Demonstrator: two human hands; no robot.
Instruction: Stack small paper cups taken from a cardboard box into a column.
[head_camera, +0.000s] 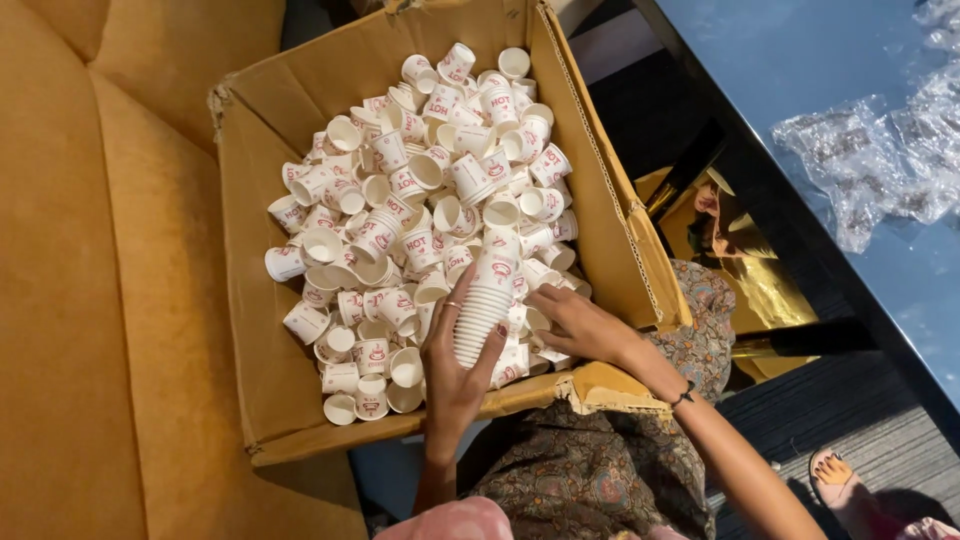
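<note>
I'm seeing the left hand (455, 365) gripping a stack of cups (484, 300): fingers are wrapping around the stack's lower part, thumb on the right side. The stack is leaning a bit, open end down toward the near edge of the cardboard box (290, 90), base pointing into the pile. It is sitting at the near side of the box, roughly mid-width, resting among the loose cups (420, 170).

The right hand (580, 322) is lying just right of the stack, fingers stretching flat and loosely spread over loose cups near the box's near-right corner. I can't tell whether it is pinching a cup underneath; nothing is showing clamped in it. A dark bracelet (684, 397) is sitting on that wrist.

Loose white cups with red print are filling most of the box, some upright, many on their sides, thinning out toward the left wall where bare cardboard is showing. The torn near flap (600, 385) is sagging under the right forearm.

The box is sitting on a mustard sofa (90, 300). A dark glossy table (850, 60) is running along the right, with crumpled clear plastic wrap (870, 160) on it. A bare foot (840, 475) is showing on the floor at lower right.
</note>
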